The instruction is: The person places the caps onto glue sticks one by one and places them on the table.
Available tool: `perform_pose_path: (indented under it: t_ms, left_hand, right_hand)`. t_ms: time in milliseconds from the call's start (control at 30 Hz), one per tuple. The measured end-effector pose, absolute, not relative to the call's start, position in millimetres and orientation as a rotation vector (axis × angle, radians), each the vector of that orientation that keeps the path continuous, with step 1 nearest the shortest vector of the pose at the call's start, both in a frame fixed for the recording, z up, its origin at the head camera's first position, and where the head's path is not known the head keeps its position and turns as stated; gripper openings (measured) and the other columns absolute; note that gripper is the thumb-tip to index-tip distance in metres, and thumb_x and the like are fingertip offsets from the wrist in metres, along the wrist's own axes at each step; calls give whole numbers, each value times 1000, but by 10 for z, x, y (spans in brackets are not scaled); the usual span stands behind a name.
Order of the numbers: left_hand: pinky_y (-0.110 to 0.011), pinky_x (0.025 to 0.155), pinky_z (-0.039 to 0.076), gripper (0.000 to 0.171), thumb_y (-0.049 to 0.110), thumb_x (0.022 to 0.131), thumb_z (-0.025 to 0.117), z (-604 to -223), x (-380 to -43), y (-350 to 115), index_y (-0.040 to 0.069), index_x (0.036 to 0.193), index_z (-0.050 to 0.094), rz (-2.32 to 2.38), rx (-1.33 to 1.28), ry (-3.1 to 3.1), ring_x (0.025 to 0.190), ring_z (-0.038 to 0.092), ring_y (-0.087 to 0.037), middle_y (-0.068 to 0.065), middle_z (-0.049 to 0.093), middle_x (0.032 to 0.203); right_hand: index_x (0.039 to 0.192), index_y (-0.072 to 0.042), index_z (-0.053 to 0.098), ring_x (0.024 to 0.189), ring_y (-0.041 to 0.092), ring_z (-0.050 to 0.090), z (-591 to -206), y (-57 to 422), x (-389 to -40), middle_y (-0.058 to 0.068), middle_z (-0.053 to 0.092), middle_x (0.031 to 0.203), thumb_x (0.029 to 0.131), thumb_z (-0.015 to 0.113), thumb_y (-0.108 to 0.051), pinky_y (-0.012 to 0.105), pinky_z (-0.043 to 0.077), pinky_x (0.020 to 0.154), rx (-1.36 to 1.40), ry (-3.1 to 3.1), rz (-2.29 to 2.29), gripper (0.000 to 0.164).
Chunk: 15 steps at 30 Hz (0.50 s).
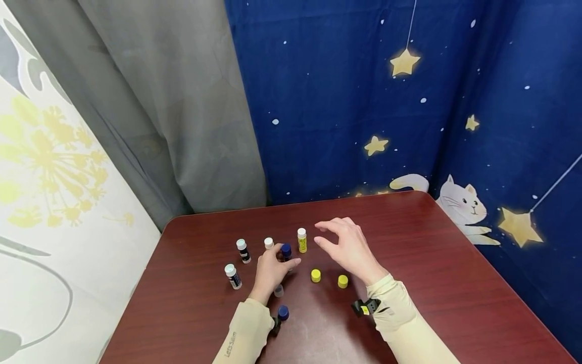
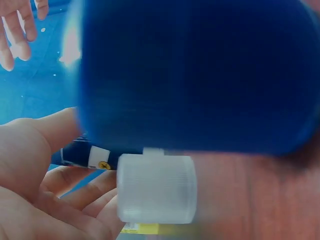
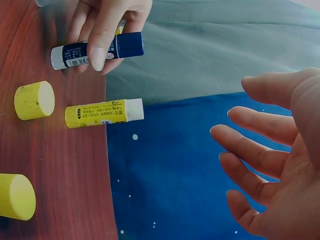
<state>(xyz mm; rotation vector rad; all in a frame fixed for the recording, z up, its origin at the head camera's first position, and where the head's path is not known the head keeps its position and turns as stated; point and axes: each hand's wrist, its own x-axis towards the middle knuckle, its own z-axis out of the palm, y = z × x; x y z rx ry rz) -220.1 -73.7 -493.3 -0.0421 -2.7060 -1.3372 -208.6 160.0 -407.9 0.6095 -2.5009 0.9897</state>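
My left hand (image 1: pixel 269 270) holds an upright dark blue glue stick (image 1: pixel 286 251) with a blue cap, thumb across its label and fingers behind it. Just right of it a yellow glue stick (image 1: pixel 302 241) stands with its white top showing. My right hand (image 1: pixel 350 247) hovers over the table to the right of these, fingers spread and loosely bent, nothing in it. Two yellow caps (image 3: pixel 34 100) lie below that hand. Near the left wrist are a translucent cap (image 2: pixel 157 189) and a loose blue cap (image 1: pixel 283 312). Partly hidden behind the left fingers is another white-topped stick (image 1: pixel 269 243).
Two dark glue sticks with white tops, one farther back (image 1: pixel 243 251) and one nearer (image 1: pixel 233 276), stand left of the left hand. The reddish-brown table (image 1: pixel 436 283) ends at a blue star-patterned curtain (image 1: pixel 336 126) and a grey curtain (image 1: pixel 182 111).
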Motion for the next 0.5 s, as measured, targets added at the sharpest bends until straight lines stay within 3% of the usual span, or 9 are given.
perform_pose_path:
  t_ms: [200,500]
  left_hand:
    - [-43,81,57,55,44,80,85,-4797,-2169,-694,19,125,66,-1348,-38,-2676,97,68,-21,-5,70,112]
    - [-42,84,57,53,43,83,83,-4597,-2151,-683,21,128,65,-1346,-97,-2630,101,68,-21,-4,70,116]
  right_hand:
    - [121,-24,73,109,17,54,-4074,1615,-2078,-6,70,115,91,75,-35,49,41,93,602,-2497,999,32]
    - [121,-23,73,108,18,54,-4067,1620,-2078,-2,71,115,91,75,-34,50,41,94,617,-2497,1001,32]
